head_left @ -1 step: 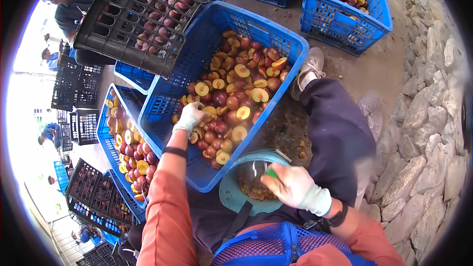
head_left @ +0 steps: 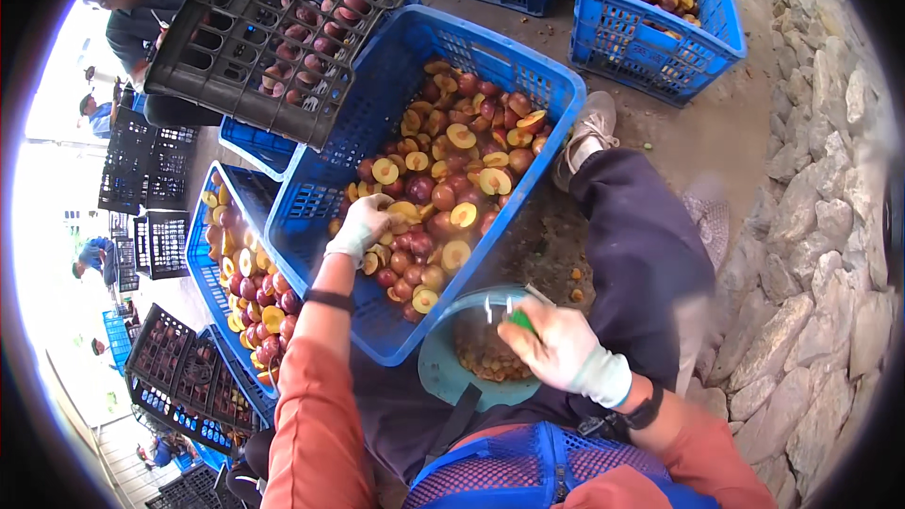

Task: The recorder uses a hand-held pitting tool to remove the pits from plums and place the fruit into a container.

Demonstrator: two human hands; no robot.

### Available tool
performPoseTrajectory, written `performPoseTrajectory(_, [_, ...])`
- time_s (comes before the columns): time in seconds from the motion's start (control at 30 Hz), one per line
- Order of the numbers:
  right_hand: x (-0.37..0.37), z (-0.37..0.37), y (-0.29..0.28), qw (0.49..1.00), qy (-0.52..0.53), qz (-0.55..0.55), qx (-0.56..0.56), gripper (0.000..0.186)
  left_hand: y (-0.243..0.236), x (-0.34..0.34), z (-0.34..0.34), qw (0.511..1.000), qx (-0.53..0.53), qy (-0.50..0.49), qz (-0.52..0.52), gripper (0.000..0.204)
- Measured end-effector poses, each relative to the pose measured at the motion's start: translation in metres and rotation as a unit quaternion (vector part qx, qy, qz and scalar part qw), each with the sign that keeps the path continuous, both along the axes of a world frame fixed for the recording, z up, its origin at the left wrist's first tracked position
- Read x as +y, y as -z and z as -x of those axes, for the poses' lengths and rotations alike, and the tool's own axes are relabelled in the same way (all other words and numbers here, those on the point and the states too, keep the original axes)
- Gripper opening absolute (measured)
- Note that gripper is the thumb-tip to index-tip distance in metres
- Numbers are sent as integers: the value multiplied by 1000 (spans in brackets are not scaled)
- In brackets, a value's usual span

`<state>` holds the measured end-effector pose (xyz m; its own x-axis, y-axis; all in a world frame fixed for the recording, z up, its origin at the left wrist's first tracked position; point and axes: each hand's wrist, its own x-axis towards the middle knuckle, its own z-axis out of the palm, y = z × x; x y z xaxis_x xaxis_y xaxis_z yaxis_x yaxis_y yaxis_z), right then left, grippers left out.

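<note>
My left hand (head_left: 364,226), in a white glove, reaches into a large blue plastic crate (head_left: 556,132) of halved plums. Its fingers are closed on a plum half (head_left: 403,213) at the pile's near left side. Pitted and cut plums (head_left: 452,170) with yellow flesh and red skin fill the crate's bottom. Also gloved, my right hand (head_left: 561,349) grips a green-handled tool (head_left: 518,322); its working end is blurred. It is held above a teal bucket (head_left: 436,363) between my legs, which contains small brown pieces that look like pits (head_left: 490,358).
A black crate of whole plums (head_left: 311,127) leans tilted over the big crate's far left corner. Left of it stands another blue crate of plums (head_left: 196,236). More blue crates (head_left: 650,57) stand ahead. A stone wall (head_left: 801,273) runs along the right. People (head_left: 141,28) work at left.
My right hand and the green-handled tool have shifted very slightly. The left hand stays at the same plum half.
</note>
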<state>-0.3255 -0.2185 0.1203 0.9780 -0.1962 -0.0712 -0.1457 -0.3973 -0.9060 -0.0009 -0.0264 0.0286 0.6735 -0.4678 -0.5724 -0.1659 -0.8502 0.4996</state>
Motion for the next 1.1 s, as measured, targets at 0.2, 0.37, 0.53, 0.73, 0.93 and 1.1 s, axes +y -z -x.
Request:
performPoseTrajectory(0.2, [6, -19, 3, 989, 117, -52, -81, 36, -129, -39, 132, 932, 266, -61, 240, 46])
performPoseTrajectory(0.37, [2, -6, -28, 917, 84, -387, 56, 25, -153, -24, 211, 838, 345, -192, 377, 67])
performPoseTrajectory(0.53, [7, 5, -21, 890, -10, -455, 38, 26, -131, -16, 259, 828, 252, -225, 447, 56])
performPoseTrajectory(0.73, [24, 11, 2, 981, 57, 56, -179, 21, -118, 5, 258, 842, 166, -247, 450, 48])
performPoseTrajectory(0.93, [45, 19, -9, 991, -39, 67, -109, 21, -139, 7, 262, 826, 151, -245, 485, 56])
performPoseTrajectory(1.1, [52, 16, -7, 992, -31, 34, -118, 34, -143, 8, 266, 828, 135, -240, 488, 56])
